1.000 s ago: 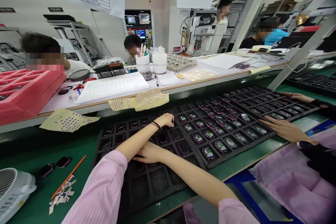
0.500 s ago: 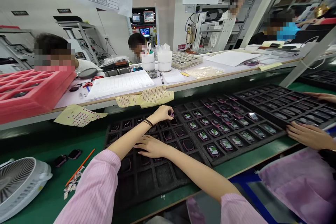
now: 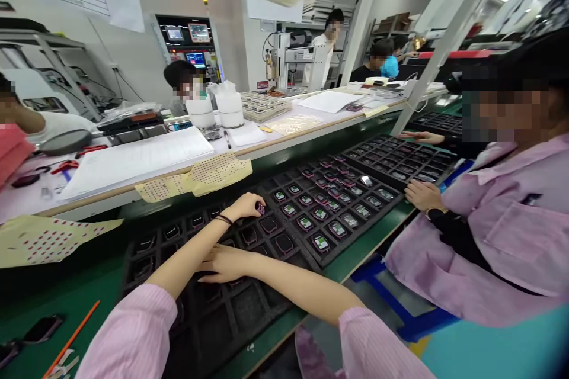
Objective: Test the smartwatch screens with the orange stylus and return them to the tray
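My left hand (image 3: 247, 206) pinches a small purple-rimmed smartwatch case (image 3: 260, 208) above the far right part of a black foam tray (image 3: 246, 308). Lower down, my right hand (image 3: 226, 263) rests over the same tray with its fingers stretched out and apart. Its fingertips lie partly under my left forearm, so what they touch is hidden. Dark watch cases (image 3: 283, 243) sit in several compartments around both hands. To the right, a second foam tray (image 3: 322, 259) carries more watches, several with lit green-and-white screens (image 3: 320, 242).
A co-worker in a pink smock stands at right, one hand (image 3: 424, 195) by a farther tray (image 3: 391, 157). A raised shelf (image 3: 284, 133) with papers and white tubs (image 3: 230, 108) runs behind. Two watches (image 3: 42, 328) and an orange stick (image 3: 73, 337) lie at lower left.
The view has swung to the right, so the co-worker at right now shows more fully and the fan at left is out of sight. My hands keep nearly the same pose over the tray.
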### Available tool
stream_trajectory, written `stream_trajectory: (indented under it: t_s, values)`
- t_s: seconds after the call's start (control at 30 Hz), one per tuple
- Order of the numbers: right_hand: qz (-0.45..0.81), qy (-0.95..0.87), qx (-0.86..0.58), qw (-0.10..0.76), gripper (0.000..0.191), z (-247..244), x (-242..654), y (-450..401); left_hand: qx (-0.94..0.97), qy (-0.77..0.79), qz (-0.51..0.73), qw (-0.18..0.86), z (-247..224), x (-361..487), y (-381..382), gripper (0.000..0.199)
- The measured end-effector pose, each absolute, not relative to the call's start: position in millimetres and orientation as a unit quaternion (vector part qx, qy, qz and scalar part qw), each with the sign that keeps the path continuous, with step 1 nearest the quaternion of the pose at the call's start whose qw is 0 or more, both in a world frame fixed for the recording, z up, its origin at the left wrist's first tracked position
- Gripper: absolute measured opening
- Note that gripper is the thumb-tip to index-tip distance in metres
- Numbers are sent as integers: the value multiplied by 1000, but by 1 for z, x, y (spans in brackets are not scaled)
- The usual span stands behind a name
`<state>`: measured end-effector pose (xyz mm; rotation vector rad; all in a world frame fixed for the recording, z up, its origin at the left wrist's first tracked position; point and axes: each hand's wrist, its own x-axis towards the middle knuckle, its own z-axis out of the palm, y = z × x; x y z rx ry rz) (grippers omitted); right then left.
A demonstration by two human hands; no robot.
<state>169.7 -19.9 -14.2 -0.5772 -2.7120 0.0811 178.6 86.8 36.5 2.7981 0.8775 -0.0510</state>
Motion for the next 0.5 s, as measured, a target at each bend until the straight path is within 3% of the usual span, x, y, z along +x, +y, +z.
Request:
stream_trajectory:
  t_s: [0.17,0.3,0.4,0.5]
  values:
    - [14,-959,-213,187,33,-14,168,-23,934,343,-7,101,50,151,91,37]
    - [5,-940,-241,242,32,-15,168,-28,928,353,-46,112,49,135,95,32]
    - [-5,-912,-268,311,33,-12,175,-28,931,340,-53,123,43,130,97,31]
    - [22,-827,-357,435,38,-6,190,-27,939,314,-39,133,37,129,96,27]
